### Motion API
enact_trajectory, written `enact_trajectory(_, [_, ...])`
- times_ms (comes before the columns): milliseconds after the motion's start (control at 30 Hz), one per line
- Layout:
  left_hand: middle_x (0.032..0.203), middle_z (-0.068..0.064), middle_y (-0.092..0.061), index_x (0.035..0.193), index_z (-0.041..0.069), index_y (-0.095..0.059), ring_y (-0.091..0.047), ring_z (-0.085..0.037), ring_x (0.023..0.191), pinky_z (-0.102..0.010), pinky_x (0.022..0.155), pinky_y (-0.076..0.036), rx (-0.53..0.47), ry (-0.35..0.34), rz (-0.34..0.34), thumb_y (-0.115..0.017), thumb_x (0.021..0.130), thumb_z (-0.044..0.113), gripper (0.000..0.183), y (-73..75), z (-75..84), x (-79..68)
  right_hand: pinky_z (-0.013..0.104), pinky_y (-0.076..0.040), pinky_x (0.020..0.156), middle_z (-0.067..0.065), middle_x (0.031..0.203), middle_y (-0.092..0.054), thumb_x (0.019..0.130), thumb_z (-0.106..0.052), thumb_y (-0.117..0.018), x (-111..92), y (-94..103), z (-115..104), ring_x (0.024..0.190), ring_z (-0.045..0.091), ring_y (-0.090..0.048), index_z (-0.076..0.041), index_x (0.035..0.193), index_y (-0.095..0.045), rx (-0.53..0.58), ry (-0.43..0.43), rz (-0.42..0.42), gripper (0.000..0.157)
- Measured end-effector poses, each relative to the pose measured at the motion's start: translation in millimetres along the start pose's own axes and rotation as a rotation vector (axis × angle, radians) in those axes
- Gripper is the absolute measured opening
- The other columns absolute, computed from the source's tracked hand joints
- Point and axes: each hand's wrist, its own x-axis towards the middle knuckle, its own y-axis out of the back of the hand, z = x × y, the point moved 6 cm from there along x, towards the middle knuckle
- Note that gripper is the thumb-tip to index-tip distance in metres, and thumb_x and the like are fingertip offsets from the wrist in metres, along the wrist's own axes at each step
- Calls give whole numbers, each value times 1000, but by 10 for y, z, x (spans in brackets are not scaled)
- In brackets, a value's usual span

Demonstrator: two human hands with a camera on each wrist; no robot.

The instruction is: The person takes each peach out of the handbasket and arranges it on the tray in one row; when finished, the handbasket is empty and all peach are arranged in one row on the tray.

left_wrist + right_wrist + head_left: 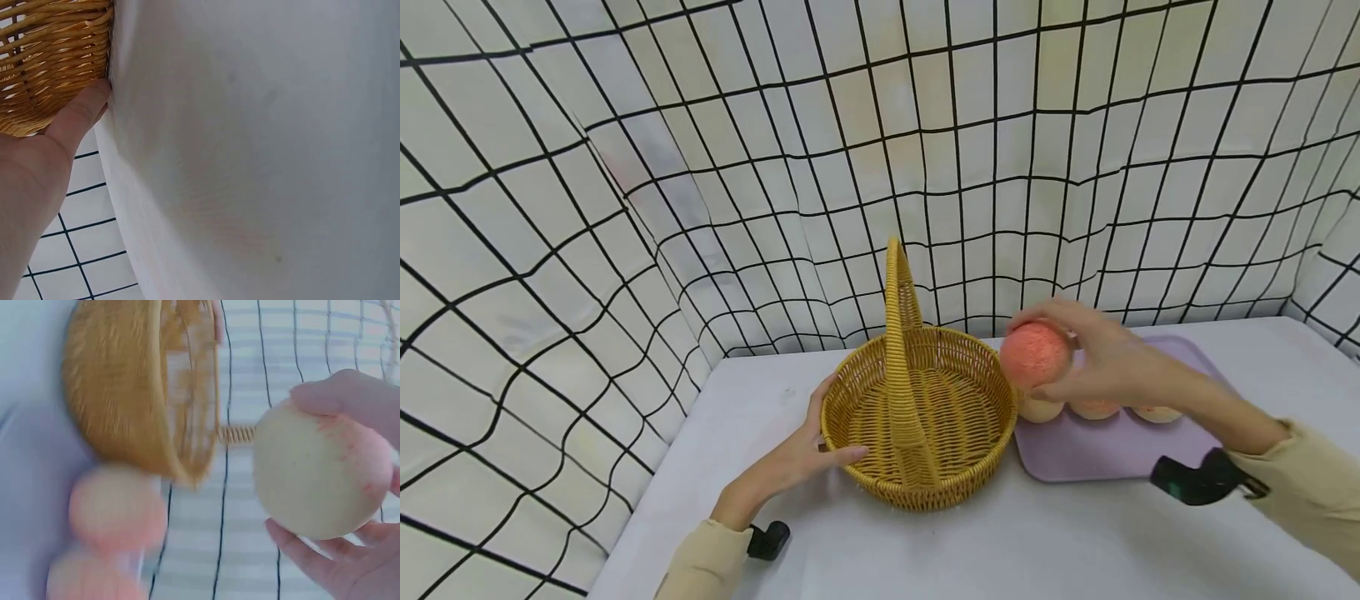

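A round wicker basket with a tall arched handle stands on the table, its inside showing bare woven cane. My left hand grips its left side, thumb over the rim and fingers along the outside; the left wrist view shows a finger low against the weave. Raised beside the basket's right rim, a peach is held between the thumb and fingers of my right hand. Pink on one side, the peach looks cream with pink specks in the right wrist view.
Right of the basket lies a purple tray with several peaches in a row near the basket, partly hidden by my right arm. A white cloth covers the table. Black netting over white sheeting closes off the back and sides.
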Motion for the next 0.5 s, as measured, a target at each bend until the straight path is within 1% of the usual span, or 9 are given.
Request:
enact_trajectory(33, [172,-21,-10,166,33,12,-20,-41,157,-64,122,-21,3,-3,-2,-79,92,43,118,-4,3,2,54,-53,91,-3,131,-62,72,-8,-94,-89,142,50,117,15,-56,-25,133,-64,-8,-9,27,70])
enact_trajectory(133, [173,-21,-8,166,33,12,-20,-41,157,-63,123,-21,9,1,0,-79,92,43,118,-3,-1,2,40,-51,96,-8,132,-61,69,-6,-97,-352,522,301,119,5,-53,-22,137,-62,-73,-35,105,78])
enact_trajectory(167, [173,-20,-8,166,33,12,-19,-40,157,-62,123,-21,7,5,2,-79,92,43,117,-2,-7,1,43,-52,99,-11,133,-60,69,-5,-98,-445,633,416,120,1,-51,-21,139,-61,-92,-62,122,81])
enact_trajectory(200, [173,-20,-8,166,33,12,-19,-40,157,-62,123,-21,8,4,1,-78,92,42,117,-1,-7,0,35,-52,98,-15,132,-59,68,-5,-98,-537,736,550,119,-3,-51,-21,140,-60,-120,-94,139,83])
enact_trajectory(267, [173,-20,-9,166,33,11,-19,-40,157,-62,123,-21,7,5,2,-78,92,42,116,1,-13,-1,44,-54,100,-23,130,-56,67,-4,-98,-716,905,828,116,-10,-48,-18,142,-56,-145,-156,154,87])
enact_trajectory(367, [173,-21,-10,166,33,12,-19,-41,157,-63,123,-21,10,-1,-1,-78,93,41,116,0,-14,3,75,-46,94,-32,126,-51,70,-1,-95,-962,1055,1234,113,-18,-42,-11,145,-51,-136,-230,147,88])
enact_trajectory(400, [172,-21,-10,166,33,12,-19,-41,157,-64,122,-21,11,-3,1,-78,93,41,116,-1,-13,6,75,-45,94,-34,126,-49,71,-1,-95,-1038,1075,1361,112,-20,-40,-9,146,-50,-137,-248,139,88])
enact_trajectory(433, [172,-21,-10,166,34,11,-19,-42,157,-64,122,-20,11,-4,1,-78,93,41,116,-3,-12,10,81,-38,91,-36,125,-47,71,-1,-95,-1108,1081,1470,112,-22,-38,-7,145,-49,-135,-262,130,87])
enact_trajectory(500, [172,-20,-10,166,35,11,-19,-41,157,-64,122,-20,7,-6,-1,-78,93,41,115,-14,-7,21,65,-54,90,-38,123,-46,71,-1,-95,-1233,1075,1672,110,-23,-38,-5,143,-50,-147,-278,123,85])
